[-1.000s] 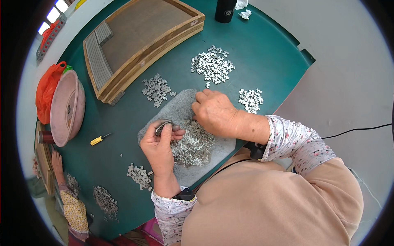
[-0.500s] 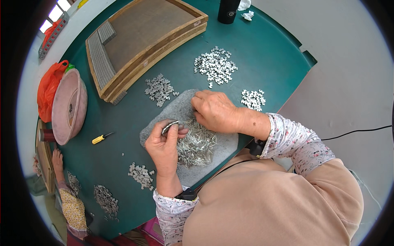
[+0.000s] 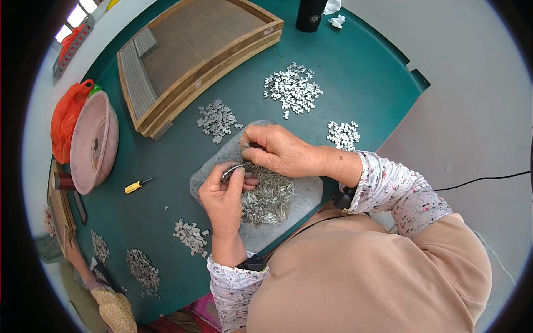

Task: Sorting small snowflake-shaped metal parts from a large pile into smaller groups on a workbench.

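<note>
Tabletop point(image 3: 377, 72): green, with a notched right edge beside a pale grey floor point(image 3: 472, 100).
Mat point(image 3: 308, 197): grey, laid at the near edge, bearing a loose heap of shiny metal pins point(image 3: 266, 200).
Left hand point(image 3: 219, 194): above the mat's left side, with grip closed on a small dark metal piece point(image 3: 233, 171), pinched between thumb and fingers.
Metal piece: held above the mat beside the pins, bright along one edge.
Right hand point(image 3: 280, 150): above the mat's far side, with thumb and forefinger close to the metal piece; cannot tell whether anything sits in that grip.
Silver piles: a large one point(image 3: 292, 91) inward from the right corner, a smaller one point(image 3: 343, 135) nearer the near edge.
Grey piles: one point(image 3: 215, 120) just beyond the mat, another point(image 3: 190, 238) left of it.
Screwdriver point(image 3: 133, 187): yellow-handled, toward the left end.
Wooden tray point(image 3: 205, 44): along the far edge, with grey strips point(image 3: 136, 72) at its left side.
Pink basin point(image 3: 111, 133): by the far edge, left of the tray, against a red bag point(image 3: 68, 122).
Black cup point(image 3: 309, 16): beyond the large silver pile, beside crumpled tissue point(image 3: 336, 21).
</note>
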`<state>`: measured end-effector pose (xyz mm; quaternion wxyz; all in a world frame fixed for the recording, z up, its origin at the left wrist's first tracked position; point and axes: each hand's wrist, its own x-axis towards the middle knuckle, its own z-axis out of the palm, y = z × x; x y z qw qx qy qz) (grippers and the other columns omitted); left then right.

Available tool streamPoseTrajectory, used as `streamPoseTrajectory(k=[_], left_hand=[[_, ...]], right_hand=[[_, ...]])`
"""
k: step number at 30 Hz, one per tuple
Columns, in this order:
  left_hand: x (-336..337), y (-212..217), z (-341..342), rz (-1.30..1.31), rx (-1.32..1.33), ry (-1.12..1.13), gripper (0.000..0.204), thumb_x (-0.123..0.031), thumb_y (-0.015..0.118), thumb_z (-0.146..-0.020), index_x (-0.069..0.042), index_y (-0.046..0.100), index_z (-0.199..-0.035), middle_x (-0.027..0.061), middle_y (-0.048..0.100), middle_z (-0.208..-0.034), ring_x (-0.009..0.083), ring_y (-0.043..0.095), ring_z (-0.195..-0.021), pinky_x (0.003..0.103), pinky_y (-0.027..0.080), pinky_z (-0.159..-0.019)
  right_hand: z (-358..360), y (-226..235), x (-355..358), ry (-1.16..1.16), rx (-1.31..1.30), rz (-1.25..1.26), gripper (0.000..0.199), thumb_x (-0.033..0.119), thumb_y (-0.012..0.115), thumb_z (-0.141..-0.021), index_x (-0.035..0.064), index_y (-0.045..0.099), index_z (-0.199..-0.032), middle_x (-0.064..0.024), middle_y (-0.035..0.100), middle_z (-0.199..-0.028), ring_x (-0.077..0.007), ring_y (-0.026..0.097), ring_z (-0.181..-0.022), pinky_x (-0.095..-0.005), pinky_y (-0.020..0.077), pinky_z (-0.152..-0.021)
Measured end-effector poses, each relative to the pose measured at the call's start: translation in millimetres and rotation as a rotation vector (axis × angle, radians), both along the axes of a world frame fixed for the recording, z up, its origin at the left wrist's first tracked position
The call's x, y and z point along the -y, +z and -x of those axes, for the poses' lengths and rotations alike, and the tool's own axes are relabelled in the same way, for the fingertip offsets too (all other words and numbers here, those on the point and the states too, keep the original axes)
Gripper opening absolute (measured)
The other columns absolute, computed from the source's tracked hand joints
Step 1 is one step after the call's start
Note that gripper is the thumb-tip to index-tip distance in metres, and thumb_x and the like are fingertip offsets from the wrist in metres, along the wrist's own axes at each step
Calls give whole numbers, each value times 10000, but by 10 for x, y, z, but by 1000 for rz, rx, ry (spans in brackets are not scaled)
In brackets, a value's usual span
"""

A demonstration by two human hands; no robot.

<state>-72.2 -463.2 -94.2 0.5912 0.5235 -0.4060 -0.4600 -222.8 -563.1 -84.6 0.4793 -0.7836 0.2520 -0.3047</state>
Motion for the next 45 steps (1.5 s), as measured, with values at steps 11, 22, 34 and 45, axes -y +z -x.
streamPoseTrajectory(k=[11,22,34,45], left_hand=[[-16,-23,-6,7,-11,3,102,32,570,-900,72,607,-987,94,649,-813,158,670,-674,254,565,-613],[-8,8,14,-12,2,2,109,45,567,-895,69,612,-991,98,653,-826,156,669,-679,253,563,-610],[-13,-17,12,11,105,6,105,49,585,-878,60,628,-973,83,652,-824,145,668,-685,241,554,-601],[-15,-3,25,2,124,11,85,49,600,-869,54,637,-946,62,647,-785,122,660,-670,224,540,-594]], right_hand=[[15,76,-22,19,-64,65,140,115,573,-886,-19,534,-892,-106,562,-724,-152,531,-647,-318,464,-592],[38,58,-18,40,-67,126,130,101,565,-850,-21,527,-873,-149,552,-708,-236,554,-636,-369,454,-587],[55,101,31,120,-114,190,138,96,546,-812,-31,522,-861,-186,541,-674,-320,548,-599,-415,443,-571],[90,101,25,122,-116,164,127,77,545,-798,-34,518,-855,-193,547,-691,-320,546,-608,-412,444,-576]])
